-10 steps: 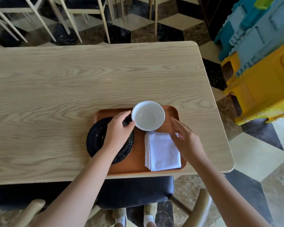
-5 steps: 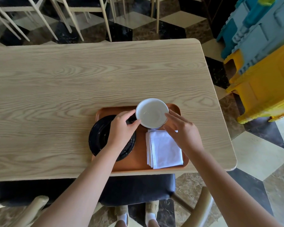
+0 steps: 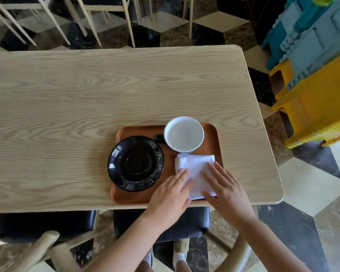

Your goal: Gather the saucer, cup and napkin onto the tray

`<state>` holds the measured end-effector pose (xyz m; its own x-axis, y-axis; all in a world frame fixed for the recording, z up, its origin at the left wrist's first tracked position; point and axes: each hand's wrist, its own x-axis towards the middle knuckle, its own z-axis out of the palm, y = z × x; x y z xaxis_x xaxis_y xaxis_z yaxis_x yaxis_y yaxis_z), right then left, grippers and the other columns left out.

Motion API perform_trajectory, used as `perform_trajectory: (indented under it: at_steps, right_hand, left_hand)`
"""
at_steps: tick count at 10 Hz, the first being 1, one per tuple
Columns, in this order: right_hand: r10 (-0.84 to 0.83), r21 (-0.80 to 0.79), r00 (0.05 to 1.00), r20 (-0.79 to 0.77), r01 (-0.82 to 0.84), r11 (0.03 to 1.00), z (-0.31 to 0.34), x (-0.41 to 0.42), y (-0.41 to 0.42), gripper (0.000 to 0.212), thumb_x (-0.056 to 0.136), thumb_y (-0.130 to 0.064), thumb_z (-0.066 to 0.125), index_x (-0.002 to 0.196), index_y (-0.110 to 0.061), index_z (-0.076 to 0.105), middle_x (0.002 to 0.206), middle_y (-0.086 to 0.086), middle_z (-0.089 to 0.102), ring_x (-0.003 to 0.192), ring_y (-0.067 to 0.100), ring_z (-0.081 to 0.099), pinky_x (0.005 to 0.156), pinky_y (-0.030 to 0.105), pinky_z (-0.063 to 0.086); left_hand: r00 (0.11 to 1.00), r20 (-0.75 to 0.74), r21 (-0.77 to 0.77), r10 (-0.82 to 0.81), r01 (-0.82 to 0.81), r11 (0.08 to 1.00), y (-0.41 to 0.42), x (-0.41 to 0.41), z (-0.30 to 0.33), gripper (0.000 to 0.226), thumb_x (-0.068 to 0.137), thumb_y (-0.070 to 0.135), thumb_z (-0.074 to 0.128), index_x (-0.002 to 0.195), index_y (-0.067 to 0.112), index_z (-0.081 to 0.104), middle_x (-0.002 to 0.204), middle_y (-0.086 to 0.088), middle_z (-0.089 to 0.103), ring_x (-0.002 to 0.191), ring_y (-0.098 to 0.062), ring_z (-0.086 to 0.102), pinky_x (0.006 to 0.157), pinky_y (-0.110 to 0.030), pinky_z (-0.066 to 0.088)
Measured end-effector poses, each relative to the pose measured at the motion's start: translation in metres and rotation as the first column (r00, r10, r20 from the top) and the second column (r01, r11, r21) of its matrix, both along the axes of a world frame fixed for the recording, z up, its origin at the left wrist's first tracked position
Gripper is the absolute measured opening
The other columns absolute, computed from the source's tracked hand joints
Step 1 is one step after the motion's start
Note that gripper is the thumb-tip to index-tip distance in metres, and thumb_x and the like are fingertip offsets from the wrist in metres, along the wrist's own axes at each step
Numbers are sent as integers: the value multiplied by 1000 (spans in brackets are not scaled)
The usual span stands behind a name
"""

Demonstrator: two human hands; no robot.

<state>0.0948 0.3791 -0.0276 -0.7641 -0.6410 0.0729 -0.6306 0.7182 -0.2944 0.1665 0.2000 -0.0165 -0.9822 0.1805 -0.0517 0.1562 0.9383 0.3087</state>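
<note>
Napkin, a folded white cloth square, lies on the rectangular brown wooden tray, in the tray's near right corner, just in front of the round white cup and right of the glossy black saucer. Both hands rest flat on it: the left hand has its fingers spread and laid over the near left edge of the cloth, the right hand lies open across its near right corner, and neither grips anything. The step in hand looks like squaring the napkin on the tray. To do that well, I would press lightly with flat palms, slide the folded layers together so they stay stacked, and line its edges with the tray's rim without nudging the cup that stands touching or just beside its far edge. Counted: one tray, one saucer, one cup, one napkin, two hands. The saucer overhangs the tray's left rim over the pale wood-grain surface.
</note>
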Motion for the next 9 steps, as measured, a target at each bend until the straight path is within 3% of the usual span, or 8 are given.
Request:
perform_trajectory:
  at_steps: [2, 3, 6, 8, 9]
  right_hand:
    - [32, 31, 999, -4, -32, 999, 0, 4, -17, 46, 77, -37, 53, 113, -13, 66, 128, 12, 61, 120, 30, 55, 94, 42, 49]
    - [19, 16, 1000, -9, -19, 1000, -2, 11, -23, 49, 65, -26, 80, 109, -10, 67, 124, 15, 63, 117, 33, 57, 91, 46, 51]
    - [-5, 48, 999, -31, 7, 999, -4, 21, -32, 49, 66, -29, 80, 109, -10, 67, 123, 16, 64, 117, 32, 57, 93, 45, 51]
    - [-1, 120, 999, -34, 5, 993, 5, 18, -33, 51, 65, -34, 80, 110, -14, 67, 123, 13, 64, 117, 30, 58, 91, 48, 51]
    - [-9, 176, 999, -39, 16, 984, 19, 17, -38, 45, 59, -39, 82, 97, -19, 71, 113, 10, 70, 109, 28, 63, 85, 49, 53]
  left_hand:
    - [998, 50, -89, 45, -41, 995, -8, 12, 5, 51, 66, 31, 77, 112, 12, 66, 128, -10, 60, 119, -20, 56, 93, -30, 47]
    - [997, 36, -106, 66, -61, 992, -11, 17, 5, 48, 67, 26, 78, 112, 10, 66, 127, -10, 61, 118, -20, 56, 91, -30, 48]
    - [994, 10, -137, 104, -102, 985, -14, 23, 6, 47, 72, 22, 73, 116, 8, 63, 130, -12, 59, 122, -22, 54, 96, -31, 45]
    - [987, 110, -159, 114, -96, 983, -12, 27, 10, 56, 81, 36, 63, 127, 5, 53, 139, -15, 50, 131, -24, 43, 102, -35, 40]
    - [959, 264, -142, 105, -69, 987, -12, 22, 33, 57, 94, 35, 40, 142, 8, 28, 154, -12, 22, 143, -23, 18, 113, -35, 22]
